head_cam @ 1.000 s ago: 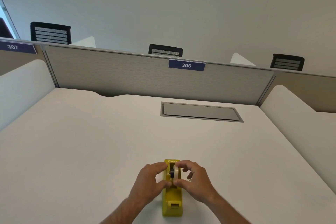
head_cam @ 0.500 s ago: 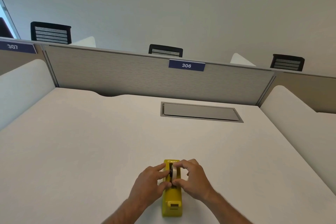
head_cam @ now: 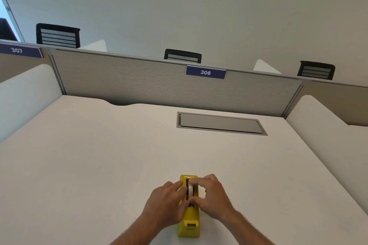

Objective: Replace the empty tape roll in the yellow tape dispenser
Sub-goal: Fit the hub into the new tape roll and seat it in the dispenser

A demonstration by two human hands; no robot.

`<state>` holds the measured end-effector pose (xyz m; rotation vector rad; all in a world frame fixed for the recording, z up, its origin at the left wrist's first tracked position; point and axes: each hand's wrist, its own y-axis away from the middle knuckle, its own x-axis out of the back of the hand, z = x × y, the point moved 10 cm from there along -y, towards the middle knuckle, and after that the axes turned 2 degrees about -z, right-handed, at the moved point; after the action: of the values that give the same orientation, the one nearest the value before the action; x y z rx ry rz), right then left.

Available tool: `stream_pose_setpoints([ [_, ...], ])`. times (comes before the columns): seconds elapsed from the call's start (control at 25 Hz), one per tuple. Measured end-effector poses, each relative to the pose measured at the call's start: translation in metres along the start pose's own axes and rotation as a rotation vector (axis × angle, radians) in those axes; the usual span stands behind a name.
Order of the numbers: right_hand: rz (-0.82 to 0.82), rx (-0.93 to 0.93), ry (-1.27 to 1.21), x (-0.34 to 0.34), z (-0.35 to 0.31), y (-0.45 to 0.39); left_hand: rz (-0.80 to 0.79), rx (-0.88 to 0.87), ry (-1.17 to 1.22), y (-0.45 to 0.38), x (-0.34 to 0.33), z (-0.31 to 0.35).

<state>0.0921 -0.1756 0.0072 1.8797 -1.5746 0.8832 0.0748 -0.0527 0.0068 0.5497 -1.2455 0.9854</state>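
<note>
The yellow tape dispenser (head_cam: 189,225) lies lengthwise on the white desk (head_cam: 89,165), near its front edge, cutter end toward me. A whitish tape roll (head_cam: 190,188) stands on edge in the dispenser's slot. My right hand (head_cam: 211,195) pinches the roll from the right, thumb and fingertips on its rim. My left hand (head_cam: 167,203) presses against the dispenser's left side, fingertips at the roll's hub. The roll's lower part is hidden inside the dispenser.
A grey flush cable hatch (head_cam: 221,123) is set into the desk further back. A grey partition (head_cam: 159,83) with a "306" label (head_cam: 205,72) closes the rear. White side dividers (head_cam: 322,131) flank the desk. Black chair backs (head_cam: 182,56) show behind.
The tape roll has come down from above the dispenser into its slot. Both hands have closed in lower around it.
</note>
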Motion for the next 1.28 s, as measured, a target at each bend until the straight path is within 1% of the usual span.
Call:
stream_pose_setpoints([
  [0.16, 0.001, 0.028, 0.03, 0.0, -0.004, 0.002, 0.033, 0.046, 0.094, 0.001, 0.0, -0.008],
  [0.44, 0.061, 0.092, 0.069, -0.002, -0.008, 0.01, 0.056, 0.11, 0.209, 0.002, -0.002, -0.018],
  [0.6, 0.078, 0.124, 0.1, -0.003, -0.012, 0.011, 0.036, 0.12, 0.295, 0.002, -0.008, -0.02],
  [0.8, 0.121, 0.182, 0.158, 0.0, -0.016, 0.016, 0.01, 0.15, 0.346, 0.001, -0.013, -0.025],
  [0.96, 0.104, 0.221, 0.174, 0.002, -0.022, 0.016, -0.022, 0.168, 0.412, -0.001, -0.018, -0.025],
  [1.28, 0.076, 0.145, 0.067, 0.011, -0.019, -0.002, -0.035, 0.251, 0.548, -0.006, -0.016, -0.029],
])
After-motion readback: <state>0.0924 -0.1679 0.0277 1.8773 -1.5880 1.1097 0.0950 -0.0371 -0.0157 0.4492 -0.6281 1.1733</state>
